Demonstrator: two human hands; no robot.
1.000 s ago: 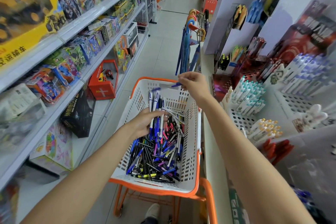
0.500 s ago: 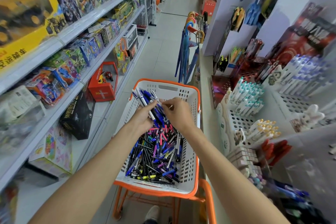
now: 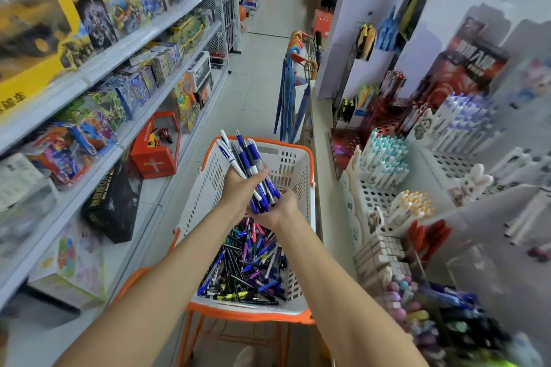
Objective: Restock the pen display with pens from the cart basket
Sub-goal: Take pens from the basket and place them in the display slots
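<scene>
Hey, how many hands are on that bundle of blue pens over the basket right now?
2. The left hand grips the bundle of blue pens at its middle; the right hand cups its lower ends, above the basket. Part of each grip is hidden.

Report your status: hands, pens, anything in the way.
Left hand grips bundle of blue-and-white plastic pens; right hand cups its lower ends. Bundle above white plastic basket with orange rim. No obstacle seen toward white perforated pen display, right side.
</scene>
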